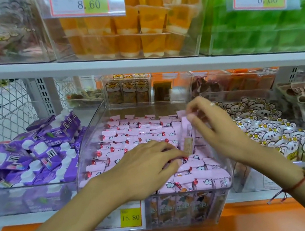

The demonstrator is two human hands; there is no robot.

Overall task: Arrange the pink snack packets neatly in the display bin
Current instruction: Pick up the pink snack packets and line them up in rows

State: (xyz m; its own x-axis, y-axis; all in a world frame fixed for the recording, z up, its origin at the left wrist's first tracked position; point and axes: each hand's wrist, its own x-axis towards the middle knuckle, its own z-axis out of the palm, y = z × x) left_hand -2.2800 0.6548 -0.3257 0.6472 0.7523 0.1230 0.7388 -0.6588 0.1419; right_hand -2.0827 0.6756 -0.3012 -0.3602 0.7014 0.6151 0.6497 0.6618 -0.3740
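A clear plastic display bin (89, 134) in the middle of the shelf holds several pink snack packets (130, 133) laid in rows, with a looser heap at its front right (199, 176). My left hand (146, 167) lies palm down on the packets near the bin's front, its fingertips pressing on them. My right hand (212, 125) is over the bin's right side, its fingers pinching the top of one pink packet (188, 137) that stands upright against the right wall.
A bin of purple capped pouches (38, 155) stands to the left, and a bin of white bear-print packets (269, 135) to the right. Small bins sit behind. An upper shelf (138, 64) carries orange and green jelly cups. A yellow price tag (131, 218) fronts the bin.
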